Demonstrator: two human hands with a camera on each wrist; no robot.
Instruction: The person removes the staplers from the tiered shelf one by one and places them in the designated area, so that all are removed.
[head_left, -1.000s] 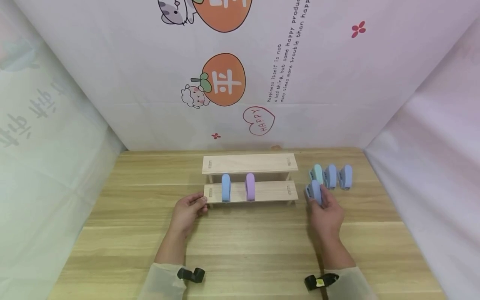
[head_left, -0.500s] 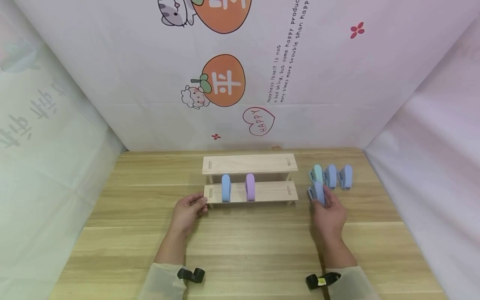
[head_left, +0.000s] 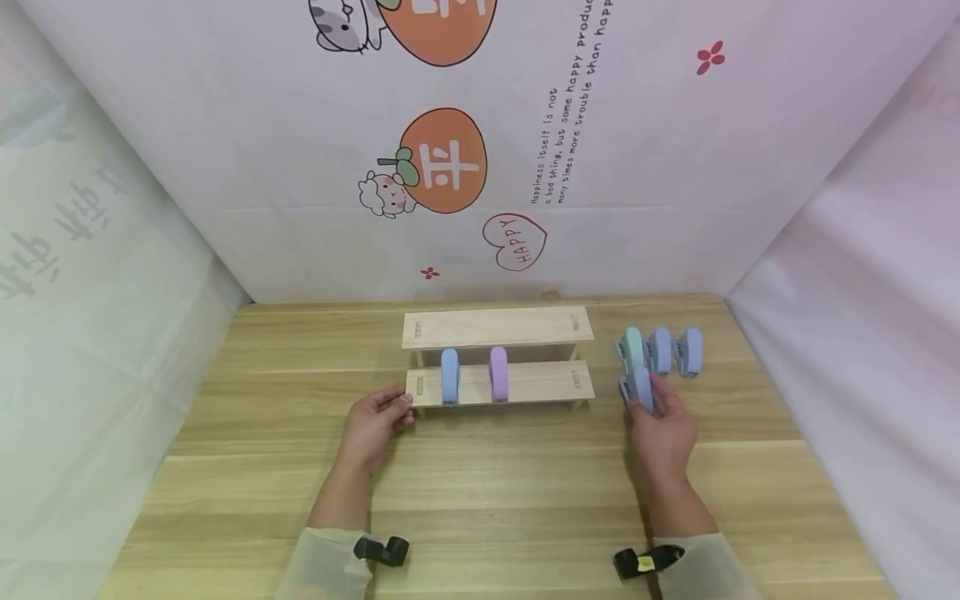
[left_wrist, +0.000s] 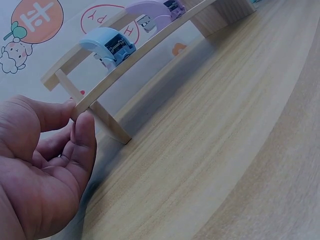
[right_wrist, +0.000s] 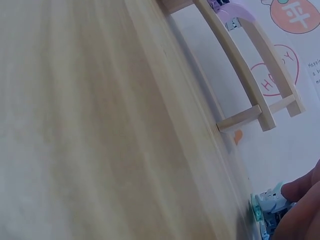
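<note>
My left hand [head_left: 371, 429] pinches the left front corner of the lower wooden shelf [head_left: 540, 383] between thumb and fingers, as the left wrist view shows up close. On that shelf a light blue stapler [head_left: 450, 377] and a purple stapler [head_left: 498, 374] stand apart, both pointing front to back. To the right of the shelf, my right hand [head_left: 665, 433] grips a blue stapler [head_left: 641, 388], thumb on its left side and fingers on its right. It overlaps the front of a mint green stapler [head_left: 632, 343] in the head view. The right wrist view catches only part of this grip.
Two more blue staplers [head_left: 659, 350] stand in a row right of the mint one. A higher wooden shelf [head_left: 495, 327] runs behind the lower one. The wood-grain table [head_left: 495, 492] ends at a printed white cloth [head_left: 337, 250] at the back.
My right hand has shifted slightly to the right and a little toward me with the blue stapler. The left hand keeps its hold on the shelf corner.
</note>
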